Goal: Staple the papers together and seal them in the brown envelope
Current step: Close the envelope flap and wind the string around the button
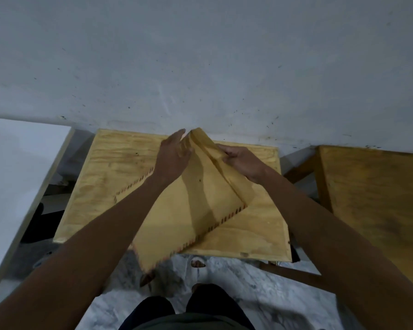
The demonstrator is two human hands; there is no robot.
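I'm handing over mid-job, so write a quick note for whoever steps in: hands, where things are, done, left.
Left hand: fingers straight, at the mouth of the large brown paper envelope.
Right hand: pinches the envelope's flap near the top.
The envelope is partly lifted over the small plywood table, its lower corner past the near edge.
No papers or stapler in view; whether the papers are inside cannot be told.
Left: close and seal the flap.

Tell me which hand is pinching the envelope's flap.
The right hand pinches the brown envelope; the left hand has straight fingers.
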